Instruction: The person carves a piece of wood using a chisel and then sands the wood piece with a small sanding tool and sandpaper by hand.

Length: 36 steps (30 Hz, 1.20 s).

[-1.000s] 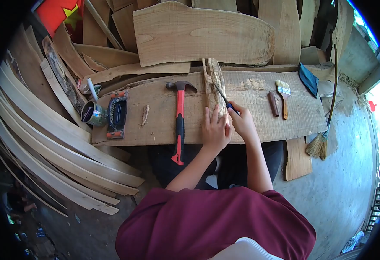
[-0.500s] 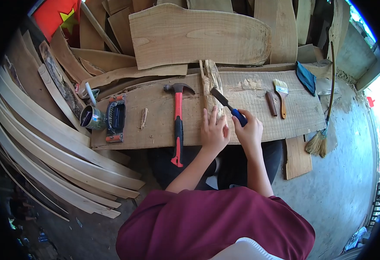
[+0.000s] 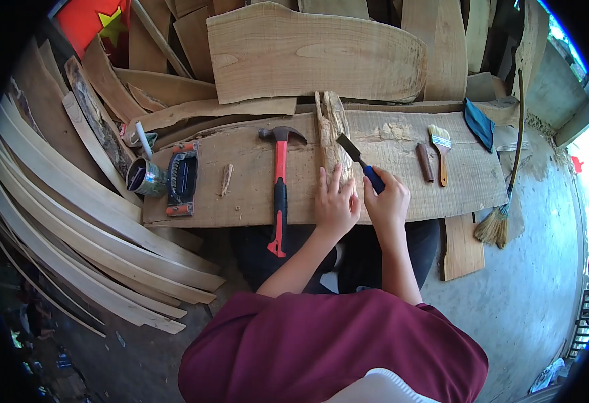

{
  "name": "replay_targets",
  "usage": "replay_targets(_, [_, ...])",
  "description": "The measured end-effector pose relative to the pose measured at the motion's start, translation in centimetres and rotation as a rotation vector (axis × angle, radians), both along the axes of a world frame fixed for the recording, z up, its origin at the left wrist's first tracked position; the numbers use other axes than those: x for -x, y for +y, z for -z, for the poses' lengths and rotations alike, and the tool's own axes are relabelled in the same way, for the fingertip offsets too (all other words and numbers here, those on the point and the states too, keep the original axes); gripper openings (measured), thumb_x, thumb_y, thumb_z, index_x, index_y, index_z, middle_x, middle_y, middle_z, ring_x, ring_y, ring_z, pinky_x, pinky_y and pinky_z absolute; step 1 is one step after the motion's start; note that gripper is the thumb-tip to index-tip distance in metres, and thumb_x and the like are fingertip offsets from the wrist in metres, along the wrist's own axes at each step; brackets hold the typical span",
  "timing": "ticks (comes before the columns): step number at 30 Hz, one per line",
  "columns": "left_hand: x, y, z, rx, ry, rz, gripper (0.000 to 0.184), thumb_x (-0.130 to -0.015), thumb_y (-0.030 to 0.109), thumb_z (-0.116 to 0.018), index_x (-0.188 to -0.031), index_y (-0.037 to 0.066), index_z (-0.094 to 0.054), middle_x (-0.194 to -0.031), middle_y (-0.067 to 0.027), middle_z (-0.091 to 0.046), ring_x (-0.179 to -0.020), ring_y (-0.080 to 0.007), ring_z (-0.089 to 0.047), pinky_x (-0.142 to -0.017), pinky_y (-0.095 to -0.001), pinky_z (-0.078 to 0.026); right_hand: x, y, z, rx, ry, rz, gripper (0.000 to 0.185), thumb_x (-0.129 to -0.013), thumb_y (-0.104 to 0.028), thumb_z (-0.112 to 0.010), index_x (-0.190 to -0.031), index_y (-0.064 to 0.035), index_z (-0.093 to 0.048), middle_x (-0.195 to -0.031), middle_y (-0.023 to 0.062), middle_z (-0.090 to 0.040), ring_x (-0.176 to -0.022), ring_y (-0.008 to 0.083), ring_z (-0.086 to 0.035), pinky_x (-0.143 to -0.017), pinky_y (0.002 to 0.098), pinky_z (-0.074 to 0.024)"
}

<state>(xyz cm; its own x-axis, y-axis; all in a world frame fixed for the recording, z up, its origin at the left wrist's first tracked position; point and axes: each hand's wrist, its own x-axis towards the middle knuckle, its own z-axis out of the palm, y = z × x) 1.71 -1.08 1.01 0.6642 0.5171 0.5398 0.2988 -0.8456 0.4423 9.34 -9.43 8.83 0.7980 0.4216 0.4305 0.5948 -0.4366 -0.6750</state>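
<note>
A rough, split length of wood (image 3: 331, 124) lies lengthwise across the wide plank in front of me. My left hand (image 3: 337, 201) rests flat on its near end, fingers spread and pointing away. In my right hand (image 3: 388, 201) is a chisel (image 3: 361, 161), its blue handle wrapped by my fingers. The dark flat blade slants up and left, over the right edge of the rough wood; whether it touches is hard to tell. Left of my hands lies a hammer (image 3: 280, 178) with a red and black handle, its head away from me.
On the plank (image 3: 402, 195) are a sanding block (image 3: 182, 180), a wood splinter (image 3: 227, 180), a brown wooden handle (image 3: 425, 162), a paintbrush (image 3: 441, 158) and a dark cloth (image 3: 479, 124). A tin can (image 3: 148, 178) stands left. Curved wood strips (image 3: 106, 235) fill the left; a broom (image 3: 493, 227) leans right.
The whole view has shifted slightly. The chisel's blade sits a touch further right against the rough wood. Both hands keep nearly the same place and grip.
</note>
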Motion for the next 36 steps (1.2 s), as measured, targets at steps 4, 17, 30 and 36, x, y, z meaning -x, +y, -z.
replay_targets(4, [0.0, -0.1, -0.2, 0.015, 0.013, -0.006, 0.036, -0.077, 0.017, -0.061, -0.111, 0.007, -0.065, -0.139, -0.0188, -0.043, -0.131, -0.0484, -0.032, -0.103, -0.0501, -0.037, -0.1, 0.1, 0.2, 0.032, -0.04, 0.0, 0.026, -0.076, -0.019, -0.071, -0.098, -0.0047, -0.07, -0.08, 0.0171, -0.067, -0.072, 0.0339, -0.066, -0.068, 0.0396, -0.0523])
replay_targets(17, [0.0, 0.0, 0.0, -0.056, 0.073, -0.022, 0.038, -0.077, 0.018, -0.06, -0.112, 0.006, -0.064, -0.14, -0.0184, -0.044, -0.132, -0.0489, -0.032, -0.1, -0.0503, -0.04, -2.3, 3.7, 1.2, 0.25, -0.066, -0.061, 0.03, -0.081, -0.023, -0.065, -0.106, -0.0073, -0.067, -0.072, 0.0188, -0.064, -0.065, 0.0364, -0.063, -0.059, 0.0443, -0.0509])
replay_targets(30, [-0.2, -0.2, -0.1, -0.008, 0.027, -0.03, 0.036, -0.077, 0.017, -0.063, -0.112, 0.01, -0.065, -0.14, -0.0163, -0.044, -0.132, -0.0471, -0.033, -0.097, -0.0499, -0.042, 0.5, 1.3, -1.5, 0.324, -0.039, -0.113, 0.024, -0.083, -0.02, -0.061, -0.1, -0.0024, -0.062, -0.072, 0.0203, -0.061, -0.064, 0.0373, -0.065, -0.056, 0.0451, -0.0522])
replay_targets(36, [-0.1, 0.0, 0.1, -0.036, 0.054, -0.037, 0.039, -0.077, 0.019, -0.063, -0.116, 0.01, -0.064, -0.14, -0.0156, -0.044, -0.132, -0.0464, -0.033, -0.097, -0.0497, -0.042, -0.3, 1.8, -0.7, 0.304, -0.091, -0.096, 0.022, -0.081, -0.02, -0.064, -0.098, -0.0059, -0.065, -0.069, 0.019, -0.061, -0.061, 0.0371, -0.063, -0.054, 0.0447, -0.0505])
